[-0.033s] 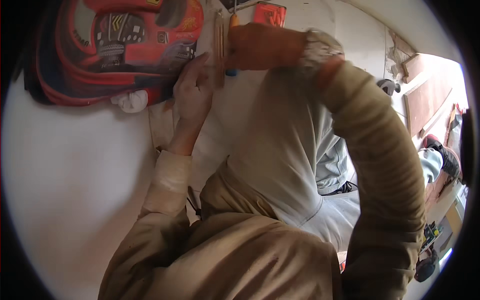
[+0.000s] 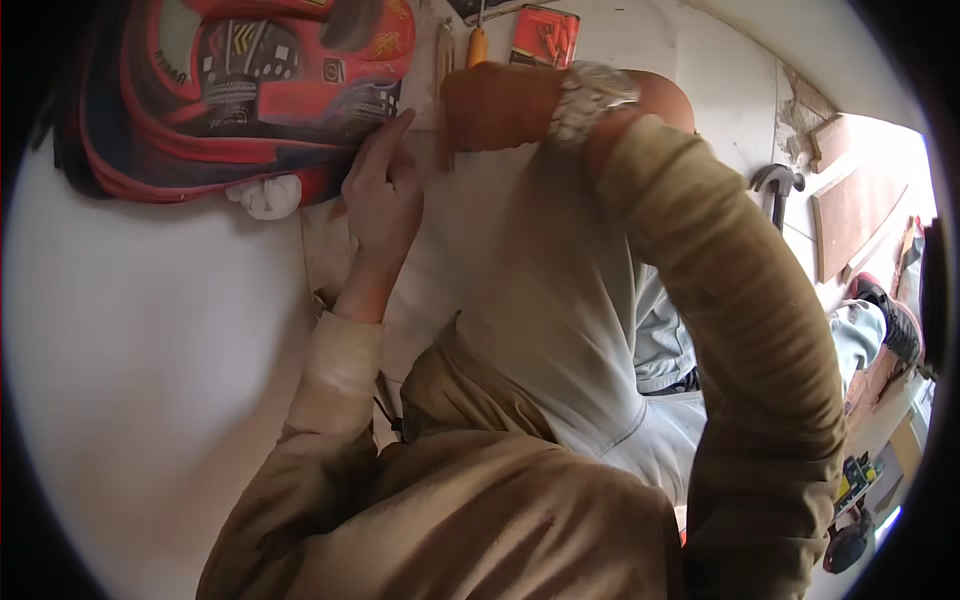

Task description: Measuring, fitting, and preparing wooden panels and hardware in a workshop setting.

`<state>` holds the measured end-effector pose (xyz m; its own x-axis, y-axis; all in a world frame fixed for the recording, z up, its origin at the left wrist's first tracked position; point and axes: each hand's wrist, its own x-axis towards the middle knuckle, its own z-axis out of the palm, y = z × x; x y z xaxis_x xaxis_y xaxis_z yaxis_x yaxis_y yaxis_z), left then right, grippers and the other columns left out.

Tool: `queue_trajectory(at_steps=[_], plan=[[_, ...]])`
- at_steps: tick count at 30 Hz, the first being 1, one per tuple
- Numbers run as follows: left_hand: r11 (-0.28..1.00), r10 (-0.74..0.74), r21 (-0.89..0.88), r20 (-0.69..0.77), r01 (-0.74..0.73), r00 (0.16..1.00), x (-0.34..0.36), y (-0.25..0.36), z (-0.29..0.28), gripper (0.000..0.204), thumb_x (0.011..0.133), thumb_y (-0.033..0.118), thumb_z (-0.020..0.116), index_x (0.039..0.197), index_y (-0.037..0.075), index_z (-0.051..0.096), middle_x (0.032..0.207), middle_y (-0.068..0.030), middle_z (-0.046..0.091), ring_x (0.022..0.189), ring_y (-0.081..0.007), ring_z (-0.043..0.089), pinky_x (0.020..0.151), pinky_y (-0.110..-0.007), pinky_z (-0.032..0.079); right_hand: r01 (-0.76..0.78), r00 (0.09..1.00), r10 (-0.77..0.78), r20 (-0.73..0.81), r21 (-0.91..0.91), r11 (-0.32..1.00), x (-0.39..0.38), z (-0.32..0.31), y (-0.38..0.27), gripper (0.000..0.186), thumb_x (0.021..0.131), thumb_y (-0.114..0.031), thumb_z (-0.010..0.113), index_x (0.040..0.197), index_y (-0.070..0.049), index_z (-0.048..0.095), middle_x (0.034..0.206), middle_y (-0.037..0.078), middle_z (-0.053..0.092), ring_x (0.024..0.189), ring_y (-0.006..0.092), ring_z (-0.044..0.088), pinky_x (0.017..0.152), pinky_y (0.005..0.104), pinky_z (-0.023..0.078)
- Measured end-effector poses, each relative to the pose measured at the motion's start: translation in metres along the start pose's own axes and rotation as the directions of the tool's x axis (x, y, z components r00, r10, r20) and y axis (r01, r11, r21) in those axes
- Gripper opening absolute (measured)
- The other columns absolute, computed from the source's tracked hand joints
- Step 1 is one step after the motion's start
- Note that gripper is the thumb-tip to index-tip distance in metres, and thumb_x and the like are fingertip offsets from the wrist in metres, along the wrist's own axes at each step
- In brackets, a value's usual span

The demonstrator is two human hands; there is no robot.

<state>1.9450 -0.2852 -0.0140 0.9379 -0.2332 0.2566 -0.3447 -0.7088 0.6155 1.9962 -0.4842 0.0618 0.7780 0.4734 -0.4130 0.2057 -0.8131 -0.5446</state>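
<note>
Ideally, by the head view, the narrow strip [image 2: 445, 48] should be kept steady, with the left hand [image 2: 388, 195] clear of the right hand's [image 2: 500, 108] path. It is seen between them, just beside the right, whose grip cannot be told; the left is partly open, index extended, nothing visibly held.

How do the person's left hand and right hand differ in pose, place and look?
The left hand has a finger stretched out; the right hand is curled.
The left hand is close to the red backpack, while the right hand partly covers a narrow wooden strip.
The right hand has a silver watch at its wrist; none shows by the left hand.
Both arms wear brown sleeves.
</note>
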Motion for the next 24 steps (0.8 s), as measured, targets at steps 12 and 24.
queue_trajectory(at_steps=[12, 24], plan=[[0.874, -0.293, -0.402, 0.013, 0.273, 0.956, -0.003, 0.027, -0.017, 0.036, 0.102, 0.021, 0.057, 0.128, -0.004, 0.056, 0.112, -0.0110, 0.065, 0.094, -0.0165, 0.062, 0.083, -0.030, 0.051, 0.024, 0.750, 0.094, -0.655, 0.169, 0.985, -0.049, 0.058, -0.055, 0.031, 0.084, -0.013, 0.065, 0.111, 0.003, 0.064, 0.109, 0.025, 0.063, 0.091, 0.0395, 0.068, 0.080, 0.0473, 0.056], [0.741, -0.093, -0.629, 0.250, 0.235, 0.964, 0.083, 0.099, 0.027, 0.041, 0.103, 0.021, 0.057, 0.139, 0.003, 0.050, 0.115, -0.0122, 0.064, 0.110, -0.0247, 0.061, 0.106, -0.039, 0.045, 0.317, 0.651, 0.582, -0.487, 0.871, 0.374, -0.270, 0.020, 0.035, 0.031, 0.100, -0.015, 0.059, 0.125, 0.002, 0.058, 0.092, 0.012, 0.069, 0.078, 0.0215, 0.070, 0.068, 0.0320, 0.058]])
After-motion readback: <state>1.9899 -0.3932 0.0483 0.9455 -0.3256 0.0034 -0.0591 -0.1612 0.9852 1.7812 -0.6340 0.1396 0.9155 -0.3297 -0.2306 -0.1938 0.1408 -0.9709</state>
